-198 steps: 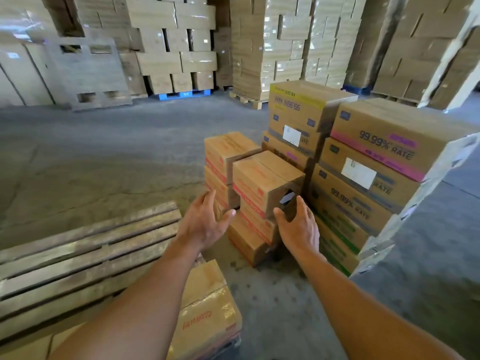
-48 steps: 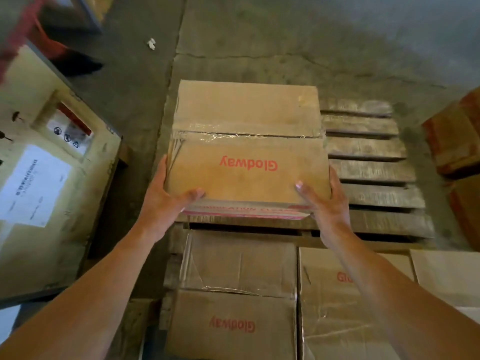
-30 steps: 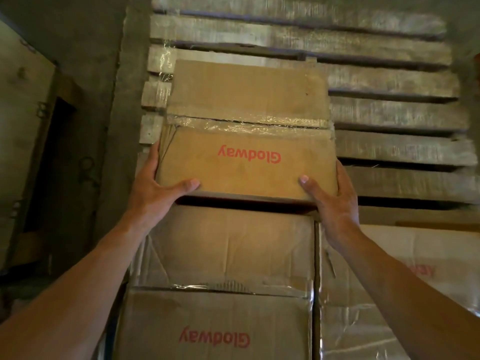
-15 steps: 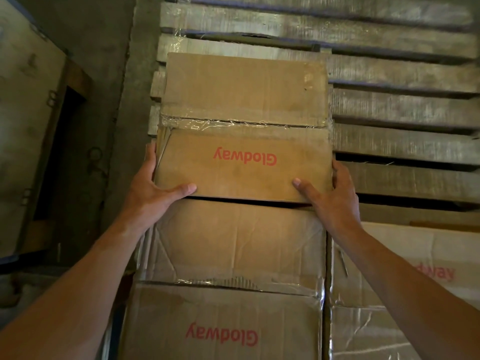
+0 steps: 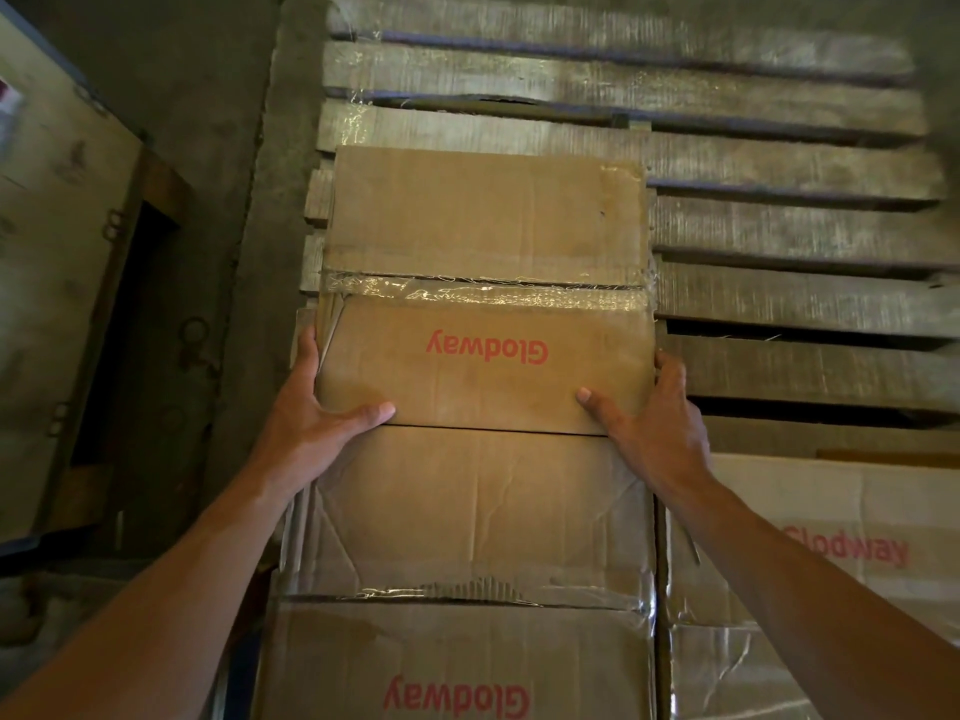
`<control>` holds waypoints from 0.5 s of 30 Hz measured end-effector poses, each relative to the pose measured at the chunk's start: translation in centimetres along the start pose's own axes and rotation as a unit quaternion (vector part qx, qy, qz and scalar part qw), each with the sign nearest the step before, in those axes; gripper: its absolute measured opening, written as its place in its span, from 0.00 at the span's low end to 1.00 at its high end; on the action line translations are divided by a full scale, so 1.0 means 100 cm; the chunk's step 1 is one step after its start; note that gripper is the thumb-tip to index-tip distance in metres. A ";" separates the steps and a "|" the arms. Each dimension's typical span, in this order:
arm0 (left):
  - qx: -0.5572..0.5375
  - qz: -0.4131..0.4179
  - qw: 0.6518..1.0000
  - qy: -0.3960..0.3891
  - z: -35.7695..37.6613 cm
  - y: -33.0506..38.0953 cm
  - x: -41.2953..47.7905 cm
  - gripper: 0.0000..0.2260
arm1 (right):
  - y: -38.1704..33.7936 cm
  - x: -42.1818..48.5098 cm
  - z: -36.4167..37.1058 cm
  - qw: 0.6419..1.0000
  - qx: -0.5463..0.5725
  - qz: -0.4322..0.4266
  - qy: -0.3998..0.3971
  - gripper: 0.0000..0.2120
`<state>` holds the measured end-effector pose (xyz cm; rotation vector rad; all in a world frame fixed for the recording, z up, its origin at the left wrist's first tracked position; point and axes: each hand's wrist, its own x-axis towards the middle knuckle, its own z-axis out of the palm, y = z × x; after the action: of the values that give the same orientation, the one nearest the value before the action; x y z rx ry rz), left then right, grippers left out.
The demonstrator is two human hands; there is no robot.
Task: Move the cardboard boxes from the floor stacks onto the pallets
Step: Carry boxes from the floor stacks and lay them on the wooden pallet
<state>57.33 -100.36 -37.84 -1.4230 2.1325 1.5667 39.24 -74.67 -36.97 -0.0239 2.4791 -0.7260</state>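
A brown cardboard box (image 5: 483, 283) printed "Glodway" in red, taped across its top, lies on the wooden pallet (image 5: 779, 231) at its left edge. My left hand (image 5: 311, 418) grips its near left corner, thumb on top and fingers down the side. My right hand (image 5: 649, 423) grips the near right corner the same way. The box's near edge meets another Glodway box (image 5: 467, 511) that sits on the pallet just in front of me. A third box (image 5: 831, 537) lies to the right of that one.
Bare pallet slats (image 5: 727, 148) stretch beyond and to the right of the held box. Concrete floor (image 5: 208, 148) runs along the pallet's left side. A large pale crate or board (image 5: 52, 252) stands at the far left.
The box came down from the air onto the pallet slats and closed the dark gap to the near box. Both hands kept their grip on its near corners.
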 end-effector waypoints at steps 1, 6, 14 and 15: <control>0.008 -0.002 1.000 0.000 0.000 0.001 -0.001 0.57 | -0.001 -0.001 0.000 1.000 0.001 -0.001 -0.001 0.43; 0.094 0.049 0.991 0.081 -0.002 0.023 -0.018 0.53 | -0.005 -0.010 -0.016 0.998 -0.017 -0.049 0.022 0.46; 0.220 0.204 0.944 0.136 -0.022 0.151 -0.119 0.34 | -0.070 -0.063 -0.152 0.981 -0.104 -0.137 0.085 0.40; 0.240 0.218 0.937 0.133 -0.026 0.172 -0.136 0.34 | -0.080 -0.075 -0.176 0.977 -0.112 -0.156 0.092 0.39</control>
<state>53.01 -94.16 -17.12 -1.0904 2.8834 0.8636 35.46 -71.55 -16.81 -0.4568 2.7582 -0.5897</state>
